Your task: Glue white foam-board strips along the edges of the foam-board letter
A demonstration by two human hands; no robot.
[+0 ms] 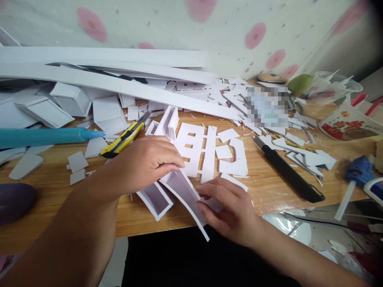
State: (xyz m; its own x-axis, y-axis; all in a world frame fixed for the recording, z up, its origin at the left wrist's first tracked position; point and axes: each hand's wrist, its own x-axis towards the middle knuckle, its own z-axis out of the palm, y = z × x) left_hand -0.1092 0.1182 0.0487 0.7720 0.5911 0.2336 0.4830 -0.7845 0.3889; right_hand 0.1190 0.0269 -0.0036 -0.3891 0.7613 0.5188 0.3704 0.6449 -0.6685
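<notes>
Head view: person's L hand (158, 159) pinches upper end of white channel pc. (184, 191), lower ctr of frame, above worktop (134, 227); R hand (230, 209) half-curled at its side, grip unclear.

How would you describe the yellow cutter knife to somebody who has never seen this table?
On the wooden table, find the left hand. Just beyond it, near the blue tube, lies the cutter knife. Its yellow-and-black body stands out among white pieces.
</notes>
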